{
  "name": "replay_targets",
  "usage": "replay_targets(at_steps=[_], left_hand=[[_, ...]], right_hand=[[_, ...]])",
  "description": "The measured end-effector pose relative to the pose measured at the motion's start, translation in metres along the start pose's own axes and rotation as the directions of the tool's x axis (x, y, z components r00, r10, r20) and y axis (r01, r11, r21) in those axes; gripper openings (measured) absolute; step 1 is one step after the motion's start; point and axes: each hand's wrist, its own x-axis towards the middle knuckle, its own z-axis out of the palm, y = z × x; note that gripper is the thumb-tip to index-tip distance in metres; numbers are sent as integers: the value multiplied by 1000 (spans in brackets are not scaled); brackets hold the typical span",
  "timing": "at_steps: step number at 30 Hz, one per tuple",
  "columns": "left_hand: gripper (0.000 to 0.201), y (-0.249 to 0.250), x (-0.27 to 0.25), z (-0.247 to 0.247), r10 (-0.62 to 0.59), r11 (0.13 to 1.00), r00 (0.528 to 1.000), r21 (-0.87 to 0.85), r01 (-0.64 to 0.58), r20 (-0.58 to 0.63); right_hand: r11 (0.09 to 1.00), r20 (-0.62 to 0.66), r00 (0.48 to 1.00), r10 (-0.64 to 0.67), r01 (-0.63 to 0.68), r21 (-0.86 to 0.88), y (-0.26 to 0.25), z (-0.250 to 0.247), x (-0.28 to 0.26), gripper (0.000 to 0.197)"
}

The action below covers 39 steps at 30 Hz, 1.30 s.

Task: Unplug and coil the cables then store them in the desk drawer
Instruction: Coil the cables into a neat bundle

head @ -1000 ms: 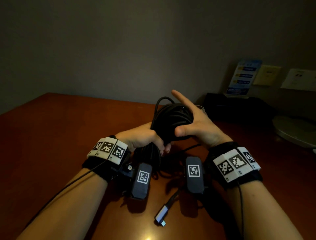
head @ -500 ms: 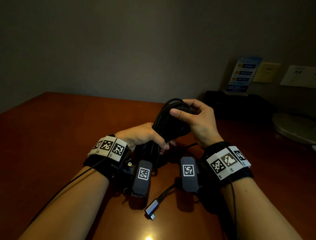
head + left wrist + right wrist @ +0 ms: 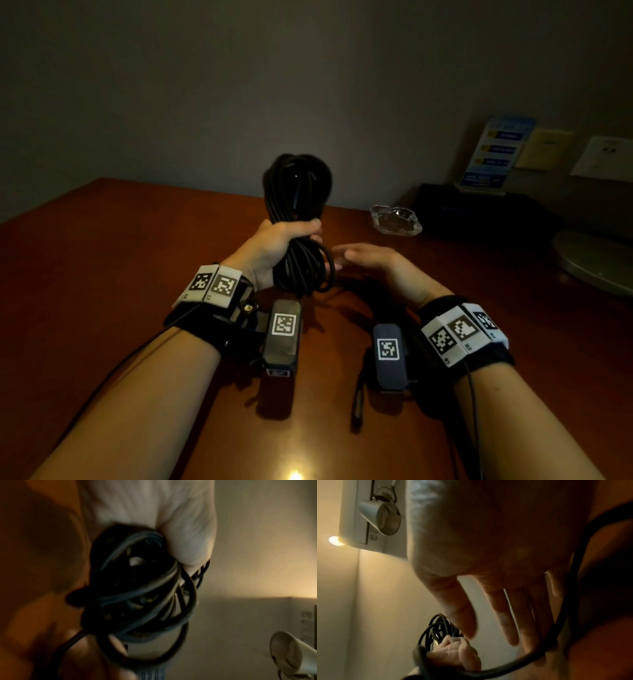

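The left hand (image 3: 274, 246) is wrapped tight around the middle of a thick bundle of coiled black rubber cable (image 3: 298, 219). The bundle stands up tall, its long way running up and down, and it is lifted above the shiny brown wooden bench (image 3: 102, 274).

The right hand (image 3: 373, 263) is just beside the bundle, on its right. Its fingers are straight and spread, and it holds nothing. In the right wrist view a loose black tail of cable (image 3: 565, 601) curves past those fingers. That tail looks like the last bit to wrap, so the right hand is the one nearest to catch it. I cannot see where the tail ends.

A little farther back on the bench sits a clear glass ashtray (image 3: 395, 219). Behind it is a flat black box (image 3: 479, 212) with a blue printed card (image 3: 496, 150) standing on it. A round grey lamp base (image 3: 596, 260) sits at the far right. The left side of the bench has lots of room. No drawer shows in any view.
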Motion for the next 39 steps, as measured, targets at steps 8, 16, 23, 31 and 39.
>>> replay_targets(at_steps=[8, 16, 23, 31, 39], left_hand=[[32, 9, 2, -9, 155, 986, 847, 135, -100, -508], [47, 3, 10, -13, 187, 971, 765, 235, -48, -616], [49, 5, 15, -25, 178, 984, 653, 126, -126, -736], [51, 8, 10, -26, 219, 968, 711, 237, -76, -668], [45, 2, 3, -9, 268, 842, 886, 540, -24, -378]], right_hand=[[847, 4, 999, 43, -35, -531, -6, -6, -2, 12], [884, -151, 985, -89, 8, -467, -16, -21, -9, 16], [949, -358, 931, -67, -51, -310, -6, -23, -3, 16], [879, -297, 911, -285, 124, -460, -12, -26, -8, 20], [775, 30, 905, -425, 381, -505, -32, -15, -17, 21]])
